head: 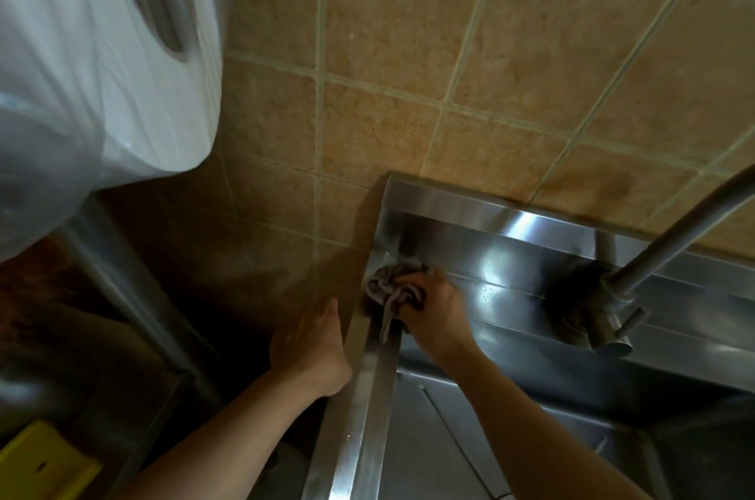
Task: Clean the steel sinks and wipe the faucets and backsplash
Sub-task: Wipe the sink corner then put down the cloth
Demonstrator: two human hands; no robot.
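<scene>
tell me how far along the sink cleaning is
Done: cannot tell; the steel backsplash shines, but nothing proves it was wiped. In hand: the right hand presses a bunched grey cloth into the sink's back left corner, while the left hand rests on its left rim. Left: the faucet is untouched now, and the basin likely waits.

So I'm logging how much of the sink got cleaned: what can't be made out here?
Head view only:
- Sink basin: floor and drain cut off by the bottom edge.
- Faucet: spout runs off the right edge.
- Rag: part hidden under the right hand.
- Left hand: fingertips blurred against the dark gap.
</scene>
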